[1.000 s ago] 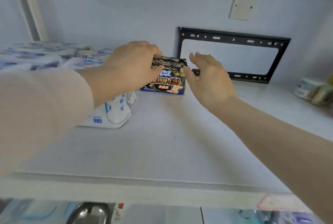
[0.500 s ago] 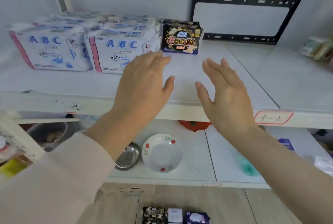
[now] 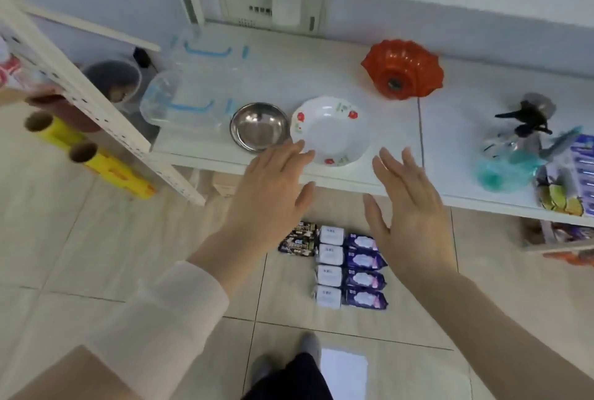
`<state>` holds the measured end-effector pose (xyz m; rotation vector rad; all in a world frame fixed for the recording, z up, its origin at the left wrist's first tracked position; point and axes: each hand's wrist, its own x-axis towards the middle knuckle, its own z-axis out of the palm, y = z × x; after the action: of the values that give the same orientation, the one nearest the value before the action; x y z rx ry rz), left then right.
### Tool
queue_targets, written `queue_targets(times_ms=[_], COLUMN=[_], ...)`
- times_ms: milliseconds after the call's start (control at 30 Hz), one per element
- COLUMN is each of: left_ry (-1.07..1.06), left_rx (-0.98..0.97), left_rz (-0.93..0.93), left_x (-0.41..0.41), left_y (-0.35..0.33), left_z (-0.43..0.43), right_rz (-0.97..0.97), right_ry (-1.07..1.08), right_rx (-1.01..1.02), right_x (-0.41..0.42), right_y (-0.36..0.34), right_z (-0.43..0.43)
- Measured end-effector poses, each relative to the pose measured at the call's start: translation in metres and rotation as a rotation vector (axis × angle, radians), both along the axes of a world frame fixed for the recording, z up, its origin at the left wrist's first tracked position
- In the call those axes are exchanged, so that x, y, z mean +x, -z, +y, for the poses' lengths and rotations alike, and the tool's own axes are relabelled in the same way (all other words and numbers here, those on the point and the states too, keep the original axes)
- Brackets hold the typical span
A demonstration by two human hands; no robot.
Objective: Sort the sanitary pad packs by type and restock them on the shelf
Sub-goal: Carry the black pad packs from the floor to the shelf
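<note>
While both arms are sticking out forward, the left hand (image 3: 270,194) and right hand (image 3: 408,206) are hovering palms down, fingers straight and spread, thumbs angled inward, gripping nothing. Below them, on the floor (image 3: 96,239) in front of the shelf (image 3: 353,181), black packs (image 3: 297,239) are lying leftmost, with a white column (image 3: 329,268) touching a purple column (image 3: 364,271).

Both empty hands, left hand (image 3: 266,194) and right hand (image 3: 411,210), hover above floor packs (image 3: 340,268).
</note>
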<state>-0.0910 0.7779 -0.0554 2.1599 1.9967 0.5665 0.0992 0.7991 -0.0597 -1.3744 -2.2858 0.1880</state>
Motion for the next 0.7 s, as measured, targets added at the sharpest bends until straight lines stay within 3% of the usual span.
queue_targets(times_ms=[333,400,567,700], left_ry=[-0.002,0.022,0.086,0.133], left_rx=[-0.539,-0.557,-0.65,-0.56], left_rz=[-0.024,-0.033,0.014,-0.011], left_x=[-0.004,-0.006,-0.016,-0.026], left_y=[0.275,0.334,0.479,0.573], left_z=[-0.054,-0.056,-0.038,-0.01], right_rz=[-0.27,-0.285,-0.31,-0.312], right_ry=[-0.07,-0.102,-0.128,-0.188], right_rx=[-0.611,-0.72,-0.739,-0.631], right_x=[0.006,0.007,0.003,-0.006], right_y=[0.252,0.306,0.443,0.531], right_z=[-0.016,-0.011,0.027,0.068])
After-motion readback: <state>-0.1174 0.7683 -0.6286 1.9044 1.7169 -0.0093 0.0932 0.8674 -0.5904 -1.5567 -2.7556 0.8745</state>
